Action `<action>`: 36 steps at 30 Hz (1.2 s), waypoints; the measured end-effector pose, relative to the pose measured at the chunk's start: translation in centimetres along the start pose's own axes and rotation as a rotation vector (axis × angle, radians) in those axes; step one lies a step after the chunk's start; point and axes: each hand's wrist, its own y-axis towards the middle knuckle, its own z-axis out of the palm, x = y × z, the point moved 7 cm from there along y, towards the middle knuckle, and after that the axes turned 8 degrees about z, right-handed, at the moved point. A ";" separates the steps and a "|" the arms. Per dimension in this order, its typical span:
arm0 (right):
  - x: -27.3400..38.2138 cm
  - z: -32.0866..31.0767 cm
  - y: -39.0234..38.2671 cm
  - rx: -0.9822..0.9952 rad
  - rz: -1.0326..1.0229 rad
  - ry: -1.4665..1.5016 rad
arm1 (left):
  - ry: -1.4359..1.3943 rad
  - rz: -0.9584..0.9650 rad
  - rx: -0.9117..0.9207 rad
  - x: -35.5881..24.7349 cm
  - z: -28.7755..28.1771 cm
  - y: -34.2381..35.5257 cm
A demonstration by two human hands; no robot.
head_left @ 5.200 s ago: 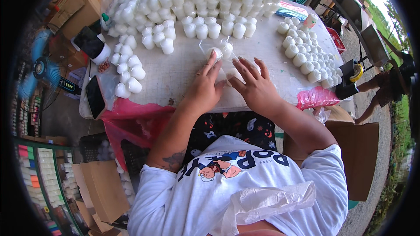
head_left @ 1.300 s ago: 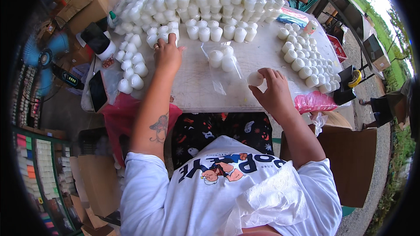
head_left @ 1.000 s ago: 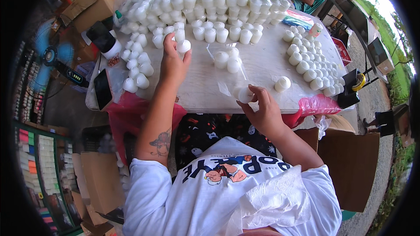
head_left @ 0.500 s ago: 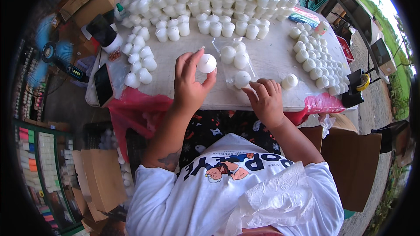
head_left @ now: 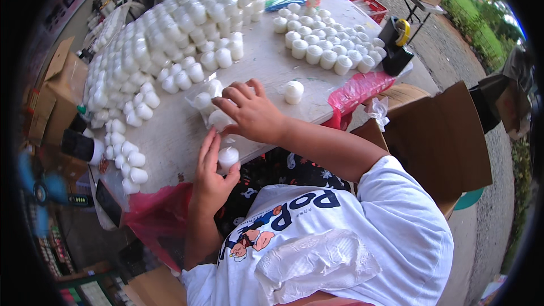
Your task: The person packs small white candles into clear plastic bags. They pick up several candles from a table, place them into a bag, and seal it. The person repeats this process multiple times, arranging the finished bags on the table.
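Note:
A white votive candle with a short wick is held between the thumb and fingers of my left hand, at the table's near edge. My right hand reaches over a see-through plastic bag lying on the table. Its thumb and fingers close round a candle at the bag's near end, partly hiding it. More candles inside the bag show beyond the fingers. My left fingertips come up close to that bagged candle. A single loose candle stands to the right of my right hand.
Packed candles are piled at the table's back left. Loose candle rows stand at the back right, others at the left. A black tape dispenser sits at the right edge, near an open cardboard box.
The view has swung to the right. My left hand has lowered its candle toward the table edge, and my right hand has moved in over the bag, bringing both hands together.

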 end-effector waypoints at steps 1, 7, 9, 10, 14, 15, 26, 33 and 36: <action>-0.1 0.6 0.2 0.000 0.044 -0.015 | 0.032 -0.014 0.016 -0.1 -0.1 0.1; -1.5 -5.9 -4.3 0.209 0.075 0.188 | 0.094 -0.151 0.009 -1.9 -0.2 0.6; -3.7 -12.6 -7.9 0.323 0.035 0.314 | -0.172 -0.051 -0.026 -3.3 0.6 1.2; -6.1 -16.0 -10.0 0.307 0.186 0.416 | -0.263 0.008 0.012 -4.4 1.2 2.3; -18.9 -24.4 -24.3 0.131 1.022 0.161 | -0.665 0.025 0.460 -6.8 10.0 6.5; -21.2 -24.6 -28.9 0.249 1.207 0.043 | -0.757 -0.055 0.531 -7.7 12.6 7.6; -25.1 -12.1 -59.1 0.754 1.756 -0.034 | -0.947 -0.099 0.832 -16.6 30.5 13.8; -26.5 -14.8 -57.2 0.675 1.639 0.127 | -0.741 -0.114 0.752 -15.6 31.6 13.8; -26.7 -17.8 -52.3 0.330 1.510 0.159 | -0.738 -0.014 0.711 -16.3 31.4 14.1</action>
